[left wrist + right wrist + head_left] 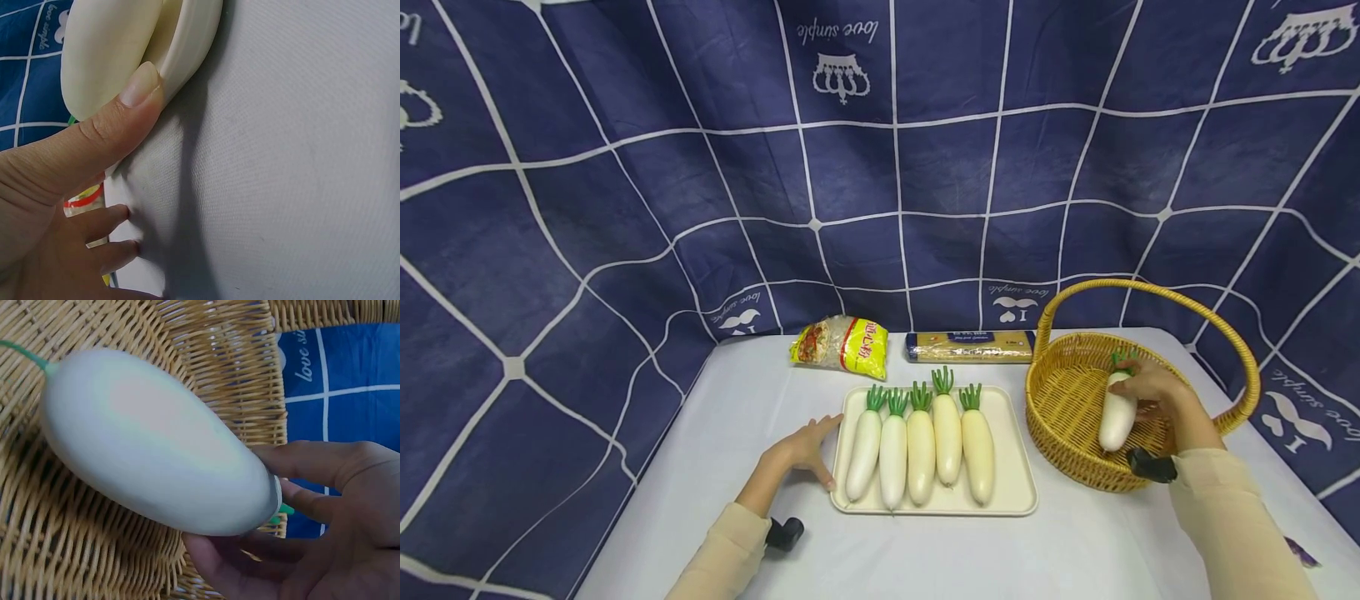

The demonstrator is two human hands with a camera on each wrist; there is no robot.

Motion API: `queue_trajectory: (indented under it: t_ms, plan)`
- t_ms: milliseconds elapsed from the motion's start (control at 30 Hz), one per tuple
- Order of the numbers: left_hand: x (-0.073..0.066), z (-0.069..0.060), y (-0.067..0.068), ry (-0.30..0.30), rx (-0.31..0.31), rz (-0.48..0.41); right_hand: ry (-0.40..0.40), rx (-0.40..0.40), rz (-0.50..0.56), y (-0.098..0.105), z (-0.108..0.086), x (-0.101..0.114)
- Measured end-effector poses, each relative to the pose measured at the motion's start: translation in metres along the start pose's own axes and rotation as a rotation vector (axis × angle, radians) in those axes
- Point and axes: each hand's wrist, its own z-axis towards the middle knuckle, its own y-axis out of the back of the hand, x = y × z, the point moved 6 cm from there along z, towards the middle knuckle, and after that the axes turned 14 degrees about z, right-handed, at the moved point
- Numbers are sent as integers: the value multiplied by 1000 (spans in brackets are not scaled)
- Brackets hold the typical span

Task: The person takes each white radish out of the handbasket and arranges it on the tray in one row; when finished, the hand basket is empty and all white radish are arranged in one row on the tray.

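A white radish (1117, 412) with green leaf stubs is inside the wicker basket (1052, 450). My right hand (1157, 390) holds it near the leafy end; in the right wrist view the fingers curl around that end of the radish (156, 444), and its thin green root tip points away. Several more radishes (921, 458) lie side by side on a cream tray (1015, 492), leaves toward the back. My left hand (805, 450) is at the tray's left side, fingers spread. In the left wrist view its thumb (134, 94) touches the tray's rim (194, 56).
Behind the tray lie a yellow and clear food bag (842, 346) and a long pack of noodles (970, 347). The basket's tall arched handle (1150, 285) rises over its opening. A blue checked cloth (850, 167) hangs around the white table (880, 558).
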Motion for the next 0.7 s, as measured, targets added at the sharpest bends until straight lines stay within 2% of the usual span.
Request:
queue_trajectory:
  t_ms: [200,700]
  plan:
    - [0,1,0,-5,-5,1,67,-3,30,-3,-3,4]
    - [1,1,0,-1,-13,-2,175,8,-17,-19,-23,28]
